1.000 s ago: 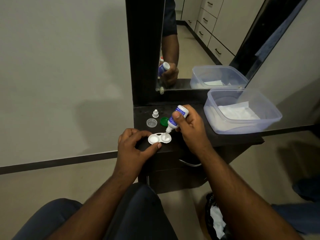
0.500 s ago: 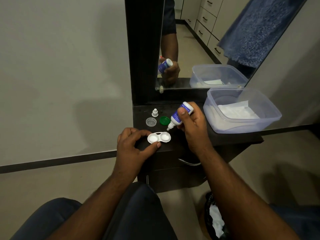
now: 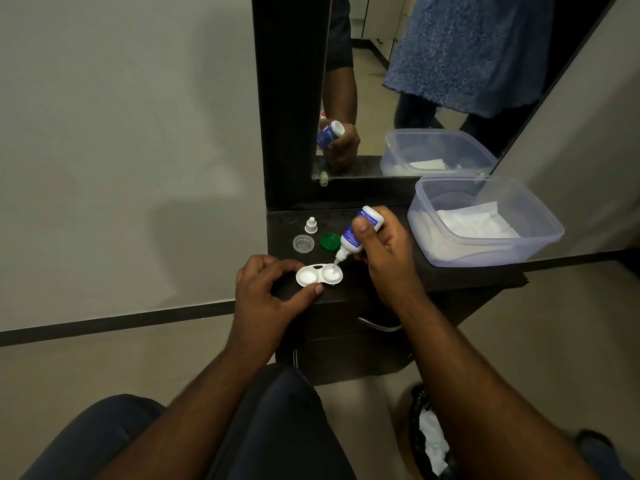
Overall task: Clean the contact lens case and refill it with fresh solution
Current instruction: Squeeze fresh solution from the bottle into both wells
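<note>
Back down over the right well of the lens case (image 3: 319,274), solution bottle (image 3: 356,234) gripped in right hand (image 3: 388,258), left hand (image 3: 266,292) pinching the case's near-left rim — refilling resumes.

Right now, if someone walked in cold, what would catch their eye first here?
Most likely the right hand tipping a blue-and-white solution bottle nozzle-down over the right well of the white lens case, which the left hand steadies at the dark shelf's front edge. Next, the clear plastic tub with white tissue on the shelf's right end, doubled in the mirror behind it.
</note>
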Action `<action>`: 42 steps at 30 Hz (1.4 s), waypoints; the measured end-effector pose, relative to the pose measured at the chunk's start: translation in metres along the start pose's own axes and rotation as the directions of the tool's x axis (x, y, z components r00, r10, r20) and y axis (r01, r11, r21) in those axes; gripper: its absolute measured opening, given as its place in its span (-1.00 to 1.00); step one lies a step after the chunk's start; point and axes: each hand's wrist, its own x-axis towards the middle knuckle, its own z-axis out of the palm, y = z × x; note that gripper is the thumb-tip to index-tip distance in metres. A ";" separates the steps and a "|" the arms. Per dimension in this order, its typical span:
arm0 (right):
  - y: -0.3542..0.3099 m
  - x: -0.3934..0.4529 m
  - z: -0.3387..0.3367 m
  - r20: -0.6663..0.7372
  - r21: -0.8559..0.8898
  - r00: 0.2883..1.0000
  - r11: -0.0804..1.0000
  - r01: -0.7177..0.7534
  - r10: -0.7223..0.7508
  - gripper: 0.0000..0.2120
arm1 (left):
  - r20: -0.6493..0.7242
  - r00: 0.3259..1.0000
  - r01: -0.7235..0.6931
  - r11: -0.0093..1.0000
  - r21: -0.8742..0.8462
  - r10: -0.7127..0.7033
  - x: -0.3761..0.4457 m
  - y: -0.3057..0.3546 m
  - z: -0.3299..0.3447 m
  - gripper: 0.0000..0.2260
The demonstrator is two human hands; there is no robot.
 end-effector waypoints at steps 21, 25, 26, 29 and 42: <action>0.001 0.001 0.000 -0.061 0.110 0.997 0.993 -0.030 0.037 -0.92 | -0.001 1.000 -0.002 1.000 0.001 0.002 0.001 0.001 -0.001 -0.69; 0.002 0.001 -0.001 -0.055 0.095 0.998 0.995 -0.033 0.038 -0.91 | -0.002 1.000 0.002 1.000 -0.008 -0.002 0.001 0.002 -0.001 -0.68; 0.002 0.001 -0.001 -0.048 0.092 0.998 0.995 -0.031 0.036 -0.91 | 0.000 1.000 0.003 1.000 -0.008 -0.003 0.001 0.002 -0.001 -0.68; 0.002 0.001 0.000 -0.029 0.072 0.999 0.997 -0.020 0.023 -0.90 | 0.002 1.000 0.009 1.000 -0.005 -0.009 0.001 0.003 -0.001 -0.68; 0.003 0.001 -0.001 -0.018 0.026 1.000 1.000 -0.003 0.003 -0.94 | 0.006 1.000 0.000 1.000 0.009 0.000 0.000 0.003 -0.002 -0.70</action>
